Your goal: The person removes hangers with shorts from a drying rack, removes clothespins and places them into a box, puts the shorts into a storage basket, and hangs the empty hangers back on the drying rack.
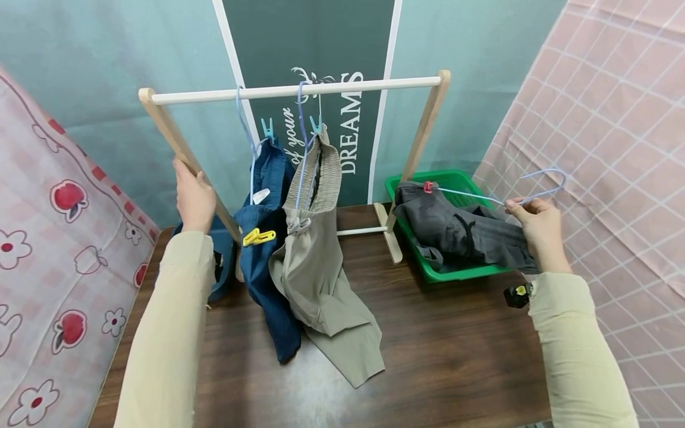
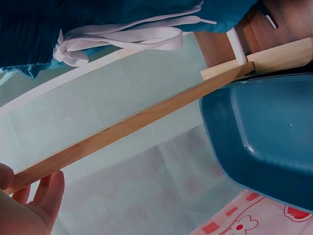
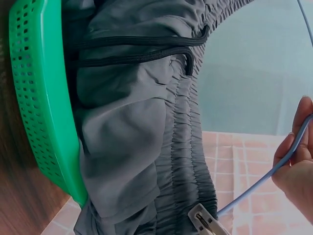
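My left hand (image 1: 194, 196) grips the left wooden post (image 1: 170, 132) of a small clothes rack, fingers and thumb on either side of it. My right hand (image 1: 540, 232) pinches a light-blue wire hanger (image 1: 471, 195) near its hook. Dark grey pants (image 1: 455, 229) are fixed to that hanger by a red clip (image 1: 428, 187) and, in the right wrist view, a pale clip (image 3: 203, 220). Black drawstrings (image 3: 142, 58) hang from their gathered waistband. These pants lie partly over a green basket (image 1: 465, 274). Blue pants (image 1: 267, 279) and beige pants (image 1: 326, 285) hang from the rack's white bar (image 1: 385, 85).
A blue basin (image 2: 274, 132) stands beside the rack's left foot. Blue clothespins (image 1: 267, 129) and a yellow clothespin (image 1: 259, 236) hold the hung pants. The beige pants' leg reaches the brown tabletop (image 1: 428, 351). Patterned cloths (image 1: 605, 148) enclose the sides.
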`<state>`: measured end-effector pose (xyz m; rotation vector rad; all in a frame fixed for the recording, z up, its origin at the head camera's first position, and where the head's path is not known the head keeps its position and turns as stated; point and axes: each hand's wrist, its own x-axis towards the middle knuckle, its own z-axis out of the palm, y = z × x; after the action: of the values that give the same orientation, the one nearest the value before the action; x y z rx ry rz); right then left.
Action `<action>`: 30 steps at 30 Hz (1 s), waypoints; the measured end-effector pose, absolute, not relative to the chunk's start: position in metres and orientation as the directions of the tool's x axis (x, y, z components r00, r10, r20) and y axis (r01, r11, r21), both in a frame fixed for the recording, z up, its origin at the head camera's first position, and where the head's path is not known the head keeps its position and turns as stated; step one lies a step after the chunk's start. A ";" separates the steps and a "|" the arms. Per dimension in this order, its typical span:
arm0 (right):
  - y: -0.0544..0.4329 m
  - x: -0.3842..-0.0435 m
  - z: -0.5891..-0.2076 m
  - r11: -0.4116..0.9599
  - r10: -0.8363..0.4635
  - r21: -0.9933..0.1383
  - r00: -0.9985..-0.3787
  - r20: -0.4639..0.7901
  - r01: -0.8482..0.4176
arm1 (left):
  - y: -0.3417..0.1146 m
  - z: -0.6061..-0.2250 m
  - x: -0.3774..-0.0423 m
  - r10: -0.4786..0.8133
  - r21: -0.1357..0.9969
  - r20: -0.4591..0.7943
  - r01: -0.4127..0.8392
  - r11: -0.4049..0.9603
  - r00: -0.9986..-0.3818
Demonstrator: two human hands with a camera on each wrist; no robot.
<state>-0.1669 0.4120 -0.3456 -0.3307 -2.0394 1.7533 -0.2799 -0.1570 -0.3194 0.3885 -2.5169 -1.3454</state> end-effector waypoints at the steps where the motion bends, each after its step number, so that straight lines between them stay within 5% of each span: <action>1: 0.411 -0.167 -0.346 0.195 0.447 -0.977 -0.879 0.167 -0.086 | -0.158 -0.320 -0.279 -0.354 0.838 0.110 -0.105 0.536 -0.929; 15: 0.394 -0.176 -0.354 0.156 0.395 -0.979 -0.900 0.181 -0.129 | -0.160 -0.325 -0.271 -0.359 0.822 0.143 -0.091 0.562 -0.922; 19: 0.394 -0.177 -0.355 0.142 0.385 -0.978 -0.902 0.195 -0.151 | -0.156 -0.315 -0.263 -0.432 0.827 0.250 -0.042 0.561 -0.866; 25: 0.391 -0.176 -0.352 0.125 0.388 -0.977 -0.898 0.207 -0.171 | -0.147 -0.283 -0.246 -0.565 0.876 0.446 0.208 0.436 -0.695; 30: 0.385 -0.177 -0.348 0.285 0.388 -0.955 -0.900 0.199 -0.089 | -0.107 -0.250 -0.212 -0.511 0.814 0.580 0.478 0.331 -0.634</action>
<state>-0.1767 0.3854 -0.3480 -0.2692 -2.1664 1.6485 -0.2119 -0.1074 -0.2499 0.0298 -1.7357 -1.4445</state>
